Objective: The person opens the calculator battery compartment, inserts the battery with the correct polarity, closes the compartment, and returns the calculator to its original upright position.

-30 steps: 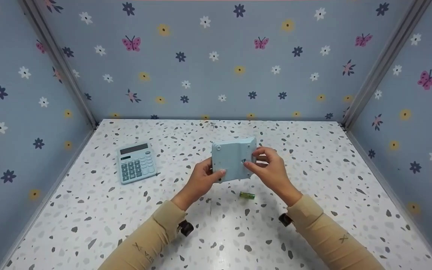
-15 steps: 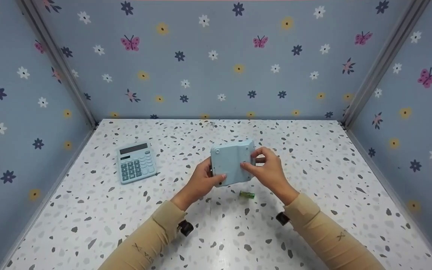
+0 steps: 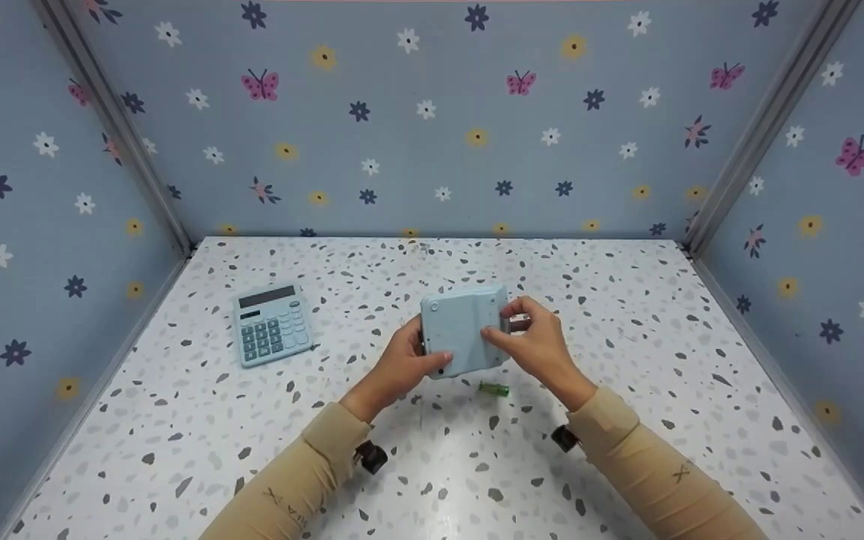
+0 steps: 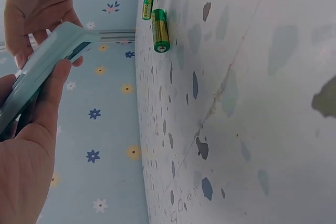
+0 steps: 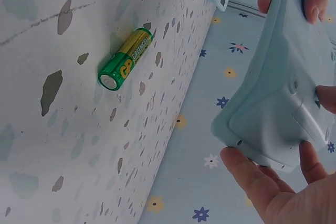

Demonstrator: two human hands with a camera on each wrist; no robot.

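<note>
A light blue calculator point(image 3: 462, 326) is held tilted above the table, its back toward the head camera. My left hand point(image 3: 398, 367) grips its left side, thumb lying on the back near the lower corner. On the opposite side my right hand point(image 3: 541, 341) holds it, with the thumb on the back and curled fingers at the edge. The keys face away in the head view. Below it a green battery point(image 3: 494, 389) lies on the table; the right wrist view shows the GP label on this battery point(image 5: 126, 60). A second green battery point(image 4: 148, 5) appears in the left wrist view.
Another light blue calculator point(image 3: 274, 326) lies face up on the left of the speckled table point(image 3: 177, 420). Flowered panels point(image 3: 432, 150) enclose the table at the back and both sides.
The held calculator has come down slightly and its tilt has changed a little. My right hand has shifted slightly left with it, and its thumb covers a dark spot seen earlier on the back.
</note>
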